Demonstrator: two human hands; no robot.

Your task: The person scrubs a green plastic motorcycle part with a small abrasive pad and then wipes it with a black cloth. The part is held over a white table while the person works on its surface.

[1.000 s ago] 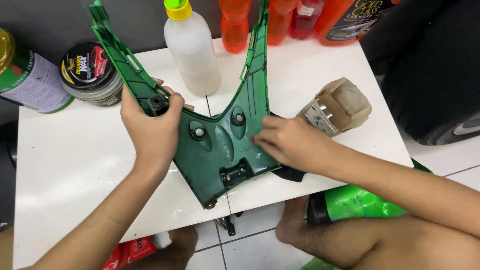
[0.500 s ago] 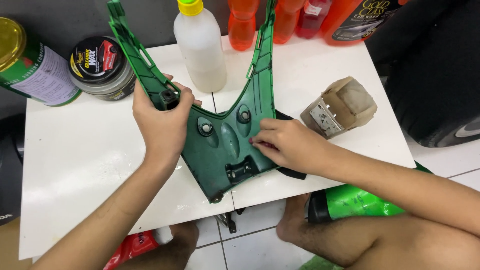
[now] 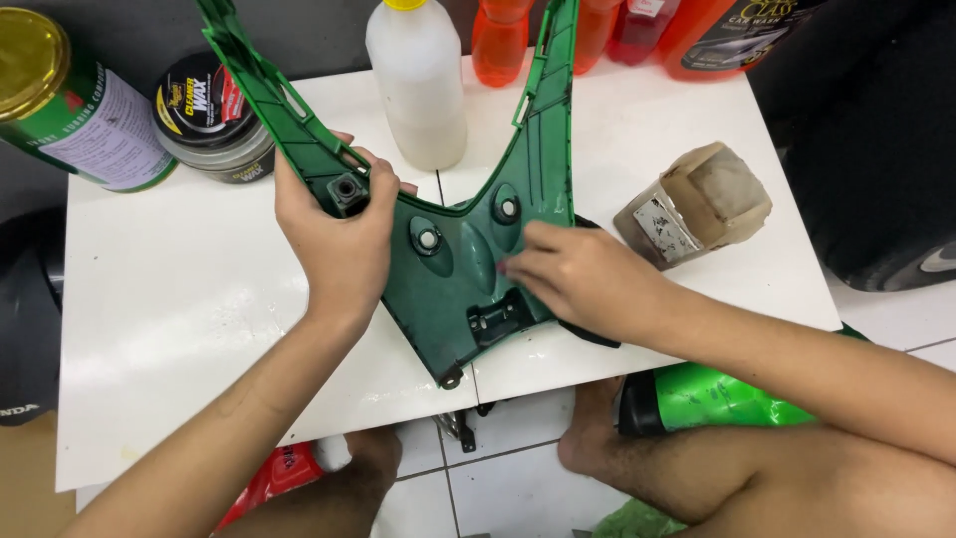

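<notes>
Our left hand [image 3: 339, 239] grips the green V-shaped plastic panel [image 3: 468, 264] at its ten o'clock arm; our right hand [image 3: 583, 274] presses flat, fingers extended, at three o'clock.

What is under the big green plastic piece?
The green plastic piece lies on a white table. A dark pad peeks out below the right hand. The left hand grips its arm. Anything else beneath is covered.

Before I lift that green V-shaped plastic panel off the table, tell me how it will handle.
The green panel looks like thin moulded plastic, so probably light. Its two long arms would likely flex and swing if lifted from one end. The left hand grips one arm and the right hand presses on it, which suggests it slides on the smooth white table.
</notes>
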